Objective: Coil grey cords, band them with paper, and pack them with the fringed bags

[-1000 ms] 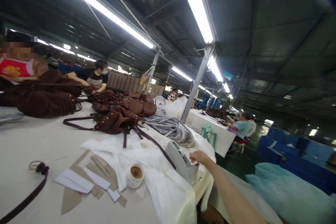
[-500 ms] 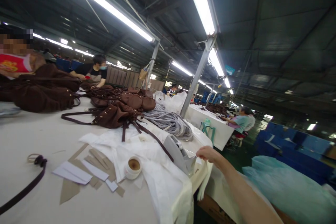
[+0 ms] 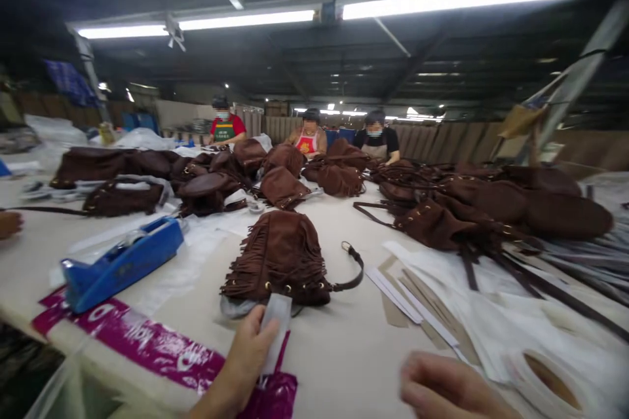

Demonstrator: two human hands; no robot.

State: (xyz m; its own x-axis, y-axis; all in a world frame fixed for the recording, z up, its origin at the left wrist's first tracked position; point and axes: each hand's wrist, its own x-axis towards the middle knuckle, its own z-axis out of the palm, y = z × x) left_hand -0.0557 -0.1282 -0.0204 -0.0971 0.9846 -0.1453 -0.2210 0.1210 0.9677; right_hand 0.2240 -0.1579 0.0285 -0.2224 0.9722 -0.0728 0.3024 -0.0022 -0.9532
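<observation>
Pinching a pale translucent slip (image 3: 276, 327) between thumb and fingers, the left hand (image 3: 249, 348) sits at the lower middle of the frame, the slip's free end pointing up the picture. Judged from how things lie, the work on this piece looks partway along: the brown fringed bag (image 3: 282, 250) is laid out on the table (image 3: 339, 347), its eyeletted edge toward the hands and pale plastic (image 3: 237, 306) showing at that edge. Not yet done, it seems, is anything with the slip, which is in the fingers and not visibly fixed to the bag; the strap (image 3: 358, 275) lies loose to the right. Whether the other brown bags (image 3: 491, 200) heaped across the middle and right of the frame are finished or waiting cannot be told.

The fringed bag lies at the centre of the frame, just above the left hand. The slip's tip reaches near its lower edge, but I cannot tell whether they touch. A crumpled purple wrapper (image 3: 275, 398) shows just below that hand. The right hand (image 3: 445, 387), at the lower right, has its fingers curled inward and is well apart from the bag; it is blurred, so whether it pinches anything is unclear. Near it are card strips (image 3: 396, 296) and a tape roll (image 3: 521, 373).
</observation>
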